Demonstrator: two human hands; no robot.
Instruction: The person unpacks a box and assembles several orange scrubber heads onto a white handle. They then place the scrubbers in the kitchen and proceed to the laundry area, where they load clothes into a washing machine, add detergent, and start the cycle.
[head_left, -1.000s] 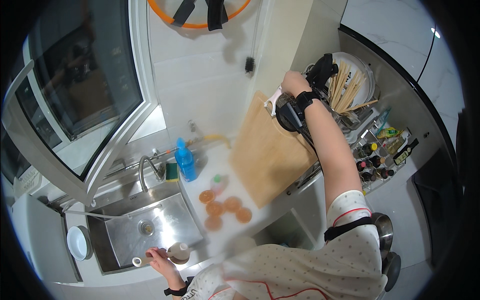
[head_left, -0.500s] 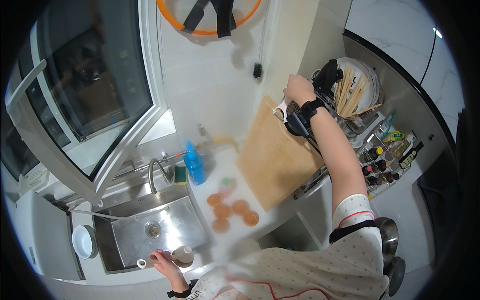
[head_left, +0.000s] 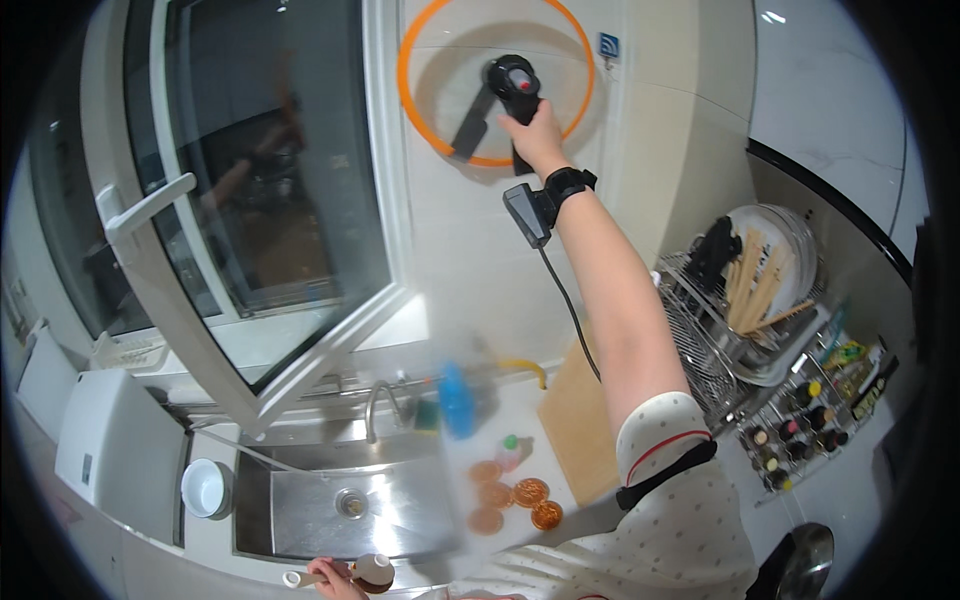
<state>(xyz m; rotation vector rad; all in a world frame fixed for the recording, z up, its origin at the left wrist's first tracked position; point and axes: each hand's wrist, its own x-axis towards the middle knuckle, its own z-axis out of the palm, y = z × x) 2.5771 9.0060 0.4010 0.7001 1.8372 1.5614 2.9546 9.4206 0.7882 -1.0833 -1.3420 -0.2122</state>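
My right hand [head_left: 541, 138] is raised against the tiled wall, its fingers closed round the black handle of an orange-rimmed, see-through pot lid [head_left: 592, 80]. The lid stays upright against the wall, with a second black arm slanting down to its rim. Low at the left, my left hand [head_left: 335, 580] is near the front edge of the sink, partly cut off by the frame. Its fingers close on a pale, white-tipped handle [head_left: 299, 579]. A round brown and white piece [head_left: 375, 569] shows beside the fingers; I cannot tell whether it is joined to the handle.
Left of centre lies the steel sink [head_left: 300, 490], a white bowl [head_left: 206, 488] beside it. An open window [head_left: 270, 180] juts over the counter. Several orange-brown discs [head_left: 530, 491], a blue bottle [head_left: 456, 402] and a cutting board [head_left: 580, 420] stand right; a dish rack [head_left: 700, 340] is farther right.
My right hand has moved from beside the dish rack up and left to the lid on the wall and gripped its handle. The view has shifted; my left hand still holds its thing.
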